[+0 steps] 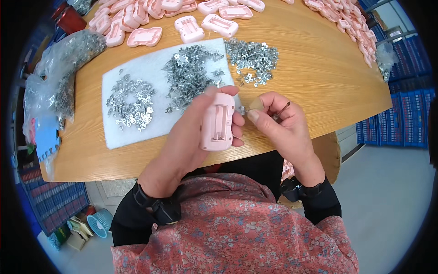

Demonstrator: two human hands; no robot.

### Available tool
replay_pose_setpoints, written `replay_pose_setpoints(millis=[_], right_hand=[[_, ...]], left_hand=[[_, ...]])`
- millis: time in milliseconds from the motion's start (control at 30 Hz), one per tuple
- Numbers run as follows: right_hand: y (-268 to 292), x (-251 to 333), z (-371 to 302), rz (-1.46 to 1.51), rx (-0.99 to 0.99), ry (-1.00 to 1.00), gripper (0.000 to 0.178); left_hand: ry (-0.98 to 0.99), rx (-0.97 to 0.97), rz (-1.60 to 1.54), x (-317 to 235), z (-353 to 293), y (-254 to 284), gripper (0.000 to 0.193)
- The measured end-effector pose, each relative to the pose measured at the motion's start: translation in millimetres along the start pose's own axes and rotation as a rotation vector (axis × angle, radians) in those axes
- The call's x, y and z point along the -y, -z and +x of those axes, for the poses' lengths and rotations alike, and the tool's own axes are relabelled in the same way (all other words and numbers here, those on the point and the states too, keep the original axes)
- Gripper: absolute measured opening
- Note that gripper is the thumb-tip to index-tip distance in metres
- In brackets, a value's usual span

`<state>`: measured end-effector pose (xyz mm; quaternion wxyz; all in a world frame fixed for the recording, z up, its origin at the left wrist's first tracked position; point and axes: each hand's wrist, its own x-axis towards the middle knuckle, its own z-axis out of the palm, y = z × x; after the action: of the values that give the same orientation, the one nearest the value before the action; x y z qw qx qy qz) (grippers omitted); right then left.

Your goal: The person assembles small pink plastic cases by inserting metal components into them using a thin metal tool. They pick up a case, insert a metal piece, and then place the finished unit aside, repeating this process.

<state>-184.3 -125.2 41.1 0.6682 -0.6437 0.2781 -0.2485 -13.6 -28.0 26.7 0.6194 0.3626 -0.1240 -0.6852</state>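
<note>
My left hand (189, 116) is closed around a pink plastic case (211, 123), held tilted with its long battery bay facing up. Metal contacts show at the near end of the bay. To the right of the case, my right hand (287, 125) pinches a small metal spring contact (243, 110) between thumb and forefinger. Its coil points at the case and is apart from it. A thin dark piece (285, 108) shows among the curled fingers of that hand; its kind is unclear. Beneath the hands, a white foam mat (157, 73) lies on the wooden table.
On the mat are a pile of flat contacts (132, 102) and a pile of spring contacts (189, 68). More metal parts (253, 59) lie right of it. Pink cases (145, 36) spread along the back. A plastic bag of parts (68, 64) stands left.
</note>
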Motion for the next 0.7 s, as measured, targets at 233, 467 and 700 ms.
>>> replay_pose_setpoints(millis=[233,467,700], right_hand=[[-22,11,14,-0.474,0.036,0.268,0.011],[-26,2,12,-1.013,-0.025,0.653,0.012],[-25,-2,0,-1.082,0.027,0.683,0.014]], left_hand=[[0.097,0.03,-0.165,6,-5,7,0.059],[0.131,-0.087,-0.057,9,-6,2,0.058],[0.11,-0.094,-0.054,11,-8,10,0.058]])
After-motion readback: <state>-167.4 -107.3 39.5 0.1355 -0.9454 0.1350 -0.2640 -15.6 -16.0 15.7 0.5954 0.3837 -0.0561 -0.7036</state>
